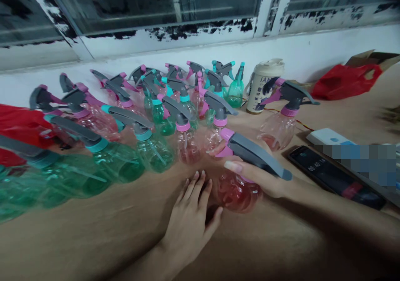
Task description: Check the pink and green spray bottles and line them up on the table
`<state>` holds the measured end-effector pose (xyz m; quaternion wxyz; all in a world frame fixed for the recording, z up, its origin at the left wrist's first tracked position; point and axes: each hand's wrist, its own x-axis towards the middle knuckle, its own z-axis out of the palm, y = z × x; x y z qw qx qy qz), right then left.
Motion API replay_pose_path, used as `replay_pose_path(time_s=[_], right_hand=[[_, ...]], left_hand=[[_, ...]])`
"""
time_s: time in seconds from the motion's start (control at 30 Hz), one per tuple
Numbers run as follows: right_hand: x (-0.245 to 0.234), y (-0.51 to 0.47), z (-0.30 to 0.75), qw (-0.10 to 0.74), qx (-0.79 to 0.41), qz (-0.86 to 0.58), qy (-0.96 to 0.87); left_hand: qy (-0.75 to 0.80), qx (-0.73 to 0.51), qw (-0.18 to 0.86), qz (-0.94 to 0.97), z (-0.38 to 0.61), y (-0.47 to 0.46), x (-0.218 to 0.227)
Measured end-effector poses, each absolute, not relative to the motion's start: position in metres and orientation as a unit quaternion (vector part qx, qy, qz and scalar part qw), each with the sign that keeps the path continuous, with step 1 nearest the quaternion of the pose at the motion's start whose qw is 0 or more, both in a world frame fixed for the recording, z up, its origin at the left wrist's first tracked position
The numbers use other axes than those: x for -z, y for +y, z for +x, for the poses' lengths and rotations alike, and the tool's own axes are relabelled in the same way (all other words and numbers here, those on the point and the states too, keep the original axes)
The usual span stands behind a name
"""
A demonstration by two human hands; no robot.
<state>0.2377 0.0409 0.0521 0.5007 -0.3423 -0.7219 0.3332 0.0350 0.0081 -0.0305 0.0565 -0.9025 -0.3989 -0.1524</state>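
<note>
My right hand (259, 175) is wrapped round the neck of a pink spray bottle (237, 191) with a grey trigger head (256, 154) and a pink nozzle; the bottle stands on the brown table. My left hand (190, 214) lies flat on the table just left of that bottle, fingers stretched out, thumb near the bottle's base, holding nothing. Right behind stand several more spray bottles, pink ones (186, 141) and green ones (153, 147), all with grey triggers.
A lone pink spray bottle (281, 125) stands at the right, near a white lidded cup (264, 85). A black phone (331, 175) and a white device (329, 137) lie to the right. Red plastic bags (343, 81) sit far right and far left. A white wall with windows runs behind.
</note>
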Motion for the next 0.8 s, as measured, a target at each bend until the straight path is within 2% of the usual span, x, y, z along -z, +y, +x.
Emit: replay_pose_path(time_s=[0.47,0.8], right_hand=[[-0.0545,0.0378,0.2362,0.52,-0.331,-0.341,-0.71],[-0.0555,0.0366,0.238,0.488,-0.292,-0.368,-0.735]], left_hand=[[-0.393,0.155,0.083,-0.902,0.0359,0.0083,0.0305],[-0.397,0.154,0.073,-0.902,0.0354,0.0089,0.0299]])
